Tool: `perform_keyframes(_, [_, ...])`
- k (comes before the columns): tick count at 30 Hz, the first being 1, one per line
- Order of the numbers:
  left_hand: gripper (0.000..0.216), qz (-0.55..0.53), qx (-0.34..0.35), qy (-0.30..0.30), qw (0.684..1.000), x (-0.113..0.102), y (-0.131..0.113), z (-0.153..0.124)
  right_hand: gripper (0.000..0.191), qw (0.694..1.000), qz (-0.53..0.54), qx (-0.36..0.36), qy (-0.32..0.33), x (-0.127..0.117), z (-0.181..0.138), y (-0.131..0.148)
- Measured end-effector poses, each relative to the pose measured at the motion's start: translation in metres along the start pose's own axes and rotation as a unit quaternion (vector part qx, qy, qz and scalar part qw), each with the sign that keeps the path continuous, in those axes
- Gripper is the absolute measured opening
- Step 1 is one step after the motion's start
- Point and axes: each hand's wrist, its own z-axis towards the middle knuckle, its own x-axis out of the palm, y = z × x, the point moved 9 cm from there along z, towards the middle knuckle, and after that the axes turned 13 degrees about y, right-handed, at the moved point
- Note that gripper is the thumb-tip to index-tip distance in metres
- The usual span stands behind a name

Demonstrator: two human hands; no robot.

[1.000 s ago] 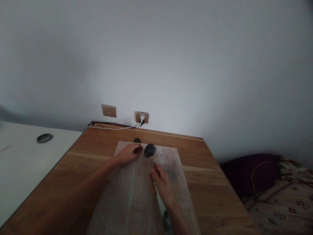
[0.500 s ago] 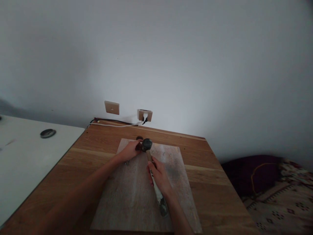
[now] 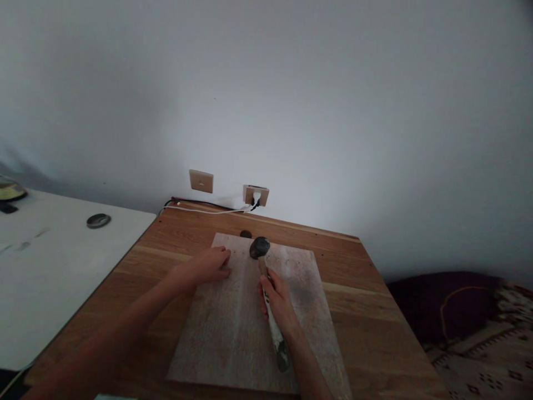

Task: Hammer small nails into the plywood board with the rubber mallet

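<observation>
A hammer (image 3: 272,330) with a dark, rounded head and a worn, paint-stained handle is in my right hand (image 3: 278,297). My fingers wrap round its handle just below the head, which is over the far part of a pale wooden board (image 3: 237,339). My left hand (image 3: 212,264) is low at the board's left edge with its fingers bent down. Whatever is under those fingertips is hidden or too small to make out. Several small nails (image 3: 287,260) show in a row along the board's far side, right of the hammer head.
The board lies on a brown wooden table (image 3: 366,328) against the wall. White and black cables (image 3: 204,210) run along its back edge to a wall socket (image 3: 256,196). On the white table (image 3: 62,266) at left is a roll of tape (image 3: 99,220). Patterned fabric (image 3: 495,361) is at right.
My left hand has drawn back from the hammer head toward the board's left edge, where small nails lay. The right hand keeps its hold on the hammer. The view has shifted slightly left.
</observation>
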Motion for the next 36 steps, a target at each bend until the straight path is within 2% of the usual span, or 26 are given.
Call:
perform_keyframes(3, [0.003,-0.016,0.004,0.009,1.0,0.006,-0.006,0.0,0.039,1.0,0.001,0.0,-0.004,0.0,-0.006,0.0])
perform_keyframes(8, [0.006,-0.023,0.037,-0.012,0.999,0.004,-0.018,0.006,0.041,1.0,0.004,0.013,-0.017,-0.005,-0.02,-0.002])
perform_keyframes(13, [0.02,-0.125,0.059,-0.099,0.986,-0.013,-0.013,0.023,0.045,0.999,0.023,0.023,-0.041,-0.013,-0.033,-0.013])
perform_keyframes(17, [0.018,-0.174,0.062,-0.154,0.971,-0.017,-0.006,0.037,0.044,0.998,0.033,0.025,-0.046,-0.014,-0.037,-0.019])
perform_keyframes(26, [0.021,-0.115,0.083,-0.145,0.979,-0.011,-0.013,0.041,0.044,0.998,0.046,0.025,-0.042,-0.012,-0.039,-0.021])
perform_keyframes(32, [0.018,-0.145,0.078,-0.153,0.974,-0.01,-0.009,0.042,0.038,1.0,0.017,0.005,-0.002,-0.001,-0.021,-0.007])
perform_keyframes(36, [0.035,-0.197,0.054,-0.15,0.967,-0.004,0.0,0.046,0.037,1.0,0.009,-0.022,0.019,0.008,-0.001,0.004])
